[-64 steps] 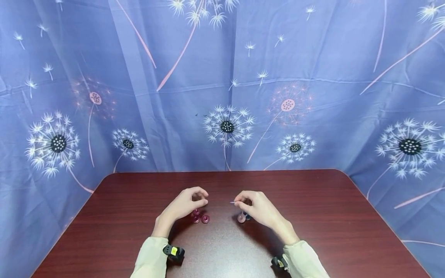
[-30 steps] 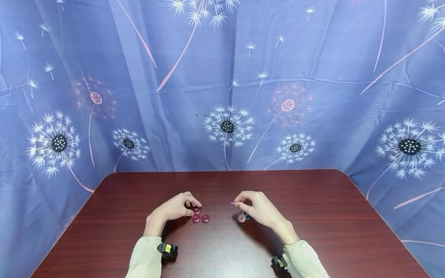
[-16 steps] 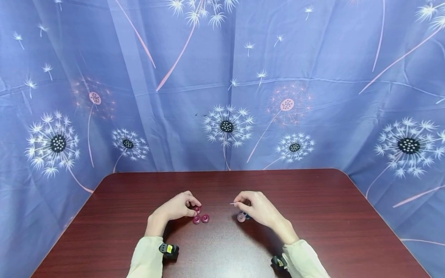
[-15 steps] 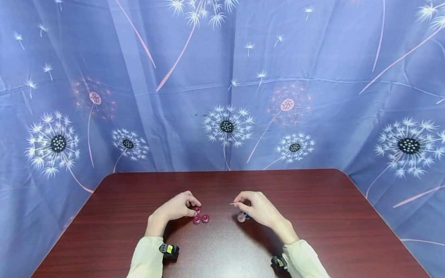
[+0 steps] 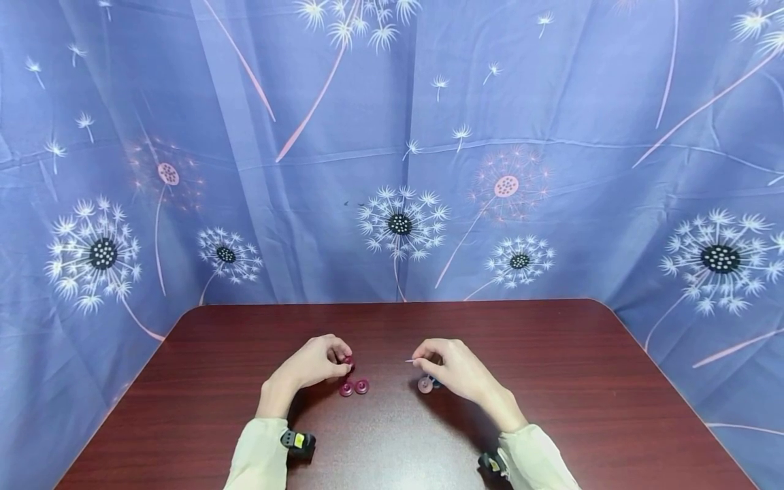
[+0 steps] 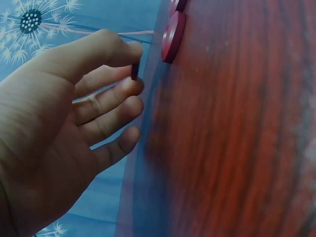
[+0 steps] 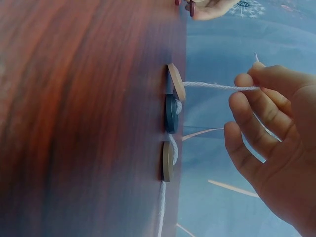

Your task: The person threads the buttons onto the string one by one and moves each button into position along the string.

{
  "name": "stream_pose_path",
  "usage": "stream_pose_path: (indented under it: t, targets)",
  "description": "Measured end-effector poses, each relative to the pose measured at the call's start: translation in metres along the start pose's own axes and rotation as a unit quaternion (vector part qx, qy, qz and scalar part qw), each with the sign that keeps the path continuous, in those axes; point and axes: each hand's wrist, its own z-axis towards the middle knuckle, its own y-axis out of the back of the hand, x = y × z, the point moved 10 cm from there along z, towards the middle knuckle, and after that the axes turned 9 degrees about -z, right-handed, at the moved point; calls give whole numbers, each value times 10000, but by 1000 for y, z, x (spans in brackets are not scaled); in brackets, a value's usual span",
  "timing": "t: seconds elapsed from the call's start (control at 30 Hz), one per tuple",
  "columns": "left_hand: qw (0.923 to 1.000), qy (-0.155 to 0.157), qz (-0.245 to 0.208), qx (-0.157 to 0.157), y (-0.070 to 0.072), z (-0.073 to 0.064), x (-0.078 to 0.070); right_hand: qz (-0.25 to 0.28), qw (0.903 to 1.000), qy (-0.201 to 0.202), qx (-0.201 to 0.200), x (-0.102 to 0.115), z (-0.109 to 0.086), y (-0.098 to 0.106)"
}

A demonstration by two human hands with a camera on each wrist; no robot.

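Passage between left hand [image 5: 312, 363] and right hand [image 5: 459, 367]; cord [image 7: 212, 86] obstructs beneath right; curtain [image 5: 306, 224] blocks beyond table [image 5: 392, 435].

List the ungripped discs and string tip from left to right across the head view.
Left dark red round disc, right dark red round disc, white twisted string tip, pale pink round disc, dark blue round disc.

The tabletop [image 5: 582, 381] is reddish-brown, wood-grained, rounded at both far corners, with glare at its near middle. Left of centre, a red button [image 5: 346, 388] lies just beside a second red button [image 5: 362, 386]. Right of centre sit a tilted pale button [image 7: 177, 83], a dark button [image 7: 171, 114] and a brown button [image 7: 167, 162], threaded on white cord [image 7: 161, 212] that trails rightward.
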Motion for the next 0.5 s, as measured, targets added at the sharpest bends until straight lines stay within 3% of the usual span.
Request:
stream_pose_path:
  t: [0.2, 0.5]
  targets:
    - [9999, 90, 9, -58, 0, 0, 1, 8, 10000, -10, 16, 0, 0, 0]
    - [9995, -190, 167, -205, 1, 3, -14, -34, 10000, -13, 10, 0, 0, 1]
